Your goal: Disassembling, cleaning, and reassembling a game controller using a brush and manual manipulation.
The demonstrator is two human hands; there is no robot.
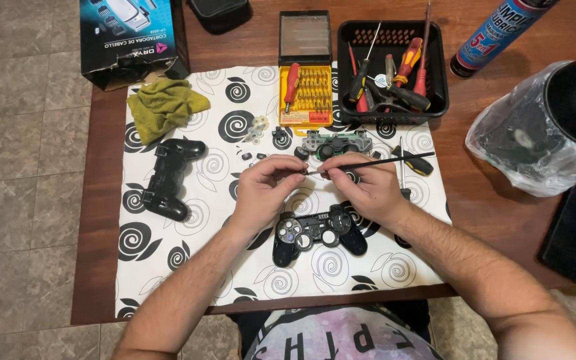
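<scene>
My left hand (263,189) pinches a small dark part at its fingertips above the middle of the mat. My right hand (367,189) holds a thin black brush (368,163) whose tip meets that part. Just below both hands lies the open front shell of a black game controller (319,233). Its grey circuit board (337,142) rests beyond the hands, with small loose buttons and pieces (256,131) to its left. The black rear shell (169,177) lies at the left of the mat.
A white mat with black swirls (195,260) covers a wooden table (95,220). At the back stand a yellow bit set (306,90), a black basket of screwdrivers (351,40), a spray can (498,30), a cardboard box (131,40) and a green cloth (165,103). A lamp in plastic wrap (541,130) sits right.
</scene>
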